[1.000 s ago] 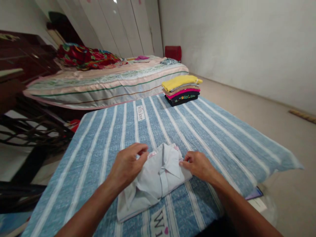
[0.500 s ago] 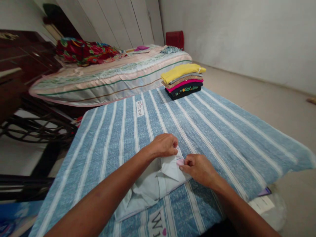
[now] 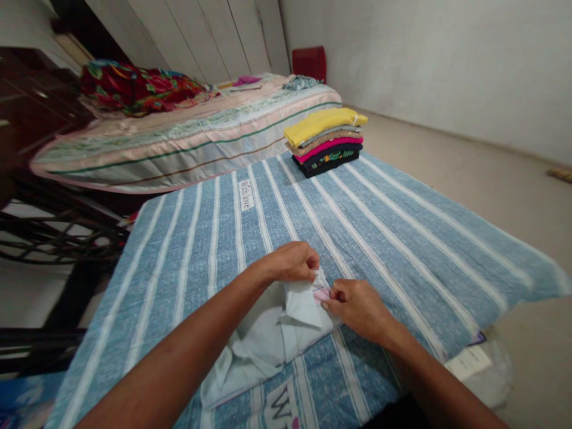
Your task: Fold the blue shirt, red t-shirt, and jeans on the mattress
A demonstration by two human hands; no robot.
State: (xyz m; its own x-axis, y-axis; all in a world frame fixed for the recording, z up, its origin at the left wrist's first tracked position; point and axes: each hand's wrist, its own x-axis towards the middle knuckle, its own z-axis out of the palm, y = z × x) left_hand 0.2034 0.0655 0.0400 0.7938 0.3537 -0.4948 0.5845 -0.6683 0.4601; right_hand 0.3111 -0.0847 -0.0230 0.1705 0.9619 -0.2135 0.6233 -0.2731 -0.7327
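Note:
A pale grey-white collared shirt point(image 3: 263, 333) lies folded on the blue striped bedsheet point(image 3: 187, 250), close to me. At the shirt's far edge, my left hand point(image 3: 295, 261) pinches the cloth near the collar, its fingers curled down. My right hand point(image 3: 357, 304) is closed on the right edge, thumb and forefinger pressed together by a small pink patch. The left forearm crosses over the shirt and hides part of it.
Folded clothes point(image 3: 326, 140) stand stacked at the far corner, yellow on top. Beyond is another bed point(image 3: 192, 143) with a red floral blanket point(image 3: 138, 86). A dark metal frame point(image 3: 58, 238) stands left. A clear plastic bag point(image 3: 487, 375) lies low at right.
My left hand has moved right from the shirt's left side to beside the collar and closed on the cloth. My right hand stays at the right edge. The view has shifted slightly.

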